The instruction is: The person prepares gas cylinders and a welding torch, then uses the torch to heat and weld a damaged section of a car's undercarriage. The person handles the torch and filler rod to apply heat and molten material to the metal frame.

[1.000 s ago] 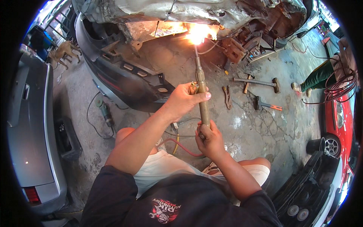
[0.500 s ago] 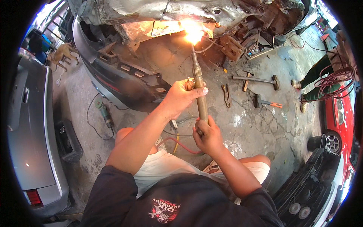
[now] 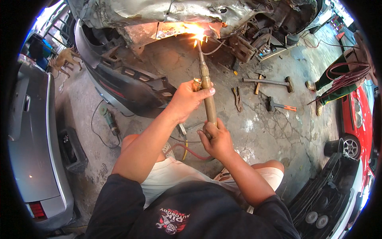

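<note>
Both left grip [image 3: 188, 99] and right grip [image 3: 218, 140] clasp the torch [image 3: 210, 110], seemingly spaced apart to steady the flame [image 3: 195, 32] beyond them.

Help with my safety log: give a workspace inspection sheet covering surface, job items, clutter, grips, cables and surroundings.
Surface: concrete floor, cracked, white-marked.
Job's things: brass-coloured torch, lit; flame at the metal bodywork.
Clutter: long-handled hammer, small hammer, orange-handled hammer, pliers and grinder on the floor.
Grips: left grip and right grip closed around the torch, left nearer the flame.
Cables: dark cord beside the grinder; red hose and yellow hose also in view.
Surroundings: dog, grey vehicle left; person, red car right.
</note>
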`<state>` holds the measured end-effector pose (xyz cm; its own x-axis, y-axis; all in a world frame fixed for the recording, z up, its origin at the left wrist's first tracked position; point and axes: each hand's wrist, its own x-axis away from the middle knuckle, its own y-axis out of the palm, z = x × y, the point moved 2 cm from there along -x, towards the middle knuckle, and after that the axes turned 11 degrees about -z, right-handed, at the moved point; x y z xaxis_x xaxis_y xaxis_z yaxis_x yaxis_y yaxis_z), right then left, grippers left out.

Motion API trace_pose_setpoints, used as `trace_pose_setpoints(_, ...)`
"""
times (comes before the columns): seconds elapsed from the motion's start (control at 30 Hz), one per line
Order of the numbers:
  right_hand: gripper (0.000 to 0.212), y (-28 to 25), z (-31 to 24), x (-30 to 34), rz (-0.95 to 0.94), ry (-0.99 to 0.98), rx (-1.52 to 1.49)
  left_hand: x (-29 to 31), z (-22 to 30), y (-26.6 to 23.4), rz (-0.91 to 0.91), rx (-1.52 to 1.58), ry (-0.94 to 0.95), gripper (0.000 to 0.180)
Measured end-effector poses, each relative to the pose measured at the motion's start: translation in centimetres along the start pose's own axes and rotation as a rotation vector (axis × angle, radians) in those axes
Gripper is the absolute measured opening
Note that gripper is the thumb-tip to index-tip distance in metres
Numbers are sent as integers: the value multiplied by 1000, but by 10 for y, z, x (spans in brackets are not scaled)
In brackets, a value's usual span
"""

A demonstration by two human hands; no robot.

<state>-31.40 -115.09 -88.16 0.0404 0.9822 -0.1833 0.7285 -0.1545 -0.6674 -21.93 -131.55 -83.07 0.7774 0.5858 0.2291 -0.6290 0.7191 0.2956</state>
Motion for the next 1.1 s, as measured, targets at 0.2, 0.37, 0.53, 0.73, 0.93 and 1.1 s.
trace_pose_setpoints(0.2,19,1,2,-1,-5,-12,-34,0,-2,-3,0,11,-4,28)
trace_pose_setpoints(0.37,19,1,0,-1,12,10,-37,-2,-2,-1,-12,13,-4,30)
trace_pose_setpoints(0.53,19,-1,1,-4,-6,-13,-20,-2,-1,-5,19,0,11,30)
trace_pose_setpoints(0.73,18,4,5,-1,-17,31,-25,-3,-4,-4,1,8,4,29)
trace_pose_setpoints(0.93,18,0,4,-2,-24,26,-9,-4,0,-2,12,1,1,28)
trace_pose_setpoints(1.1,19,-2,-1,-4,-54,78,-41,-3,-1,-5,16,22,14,27)
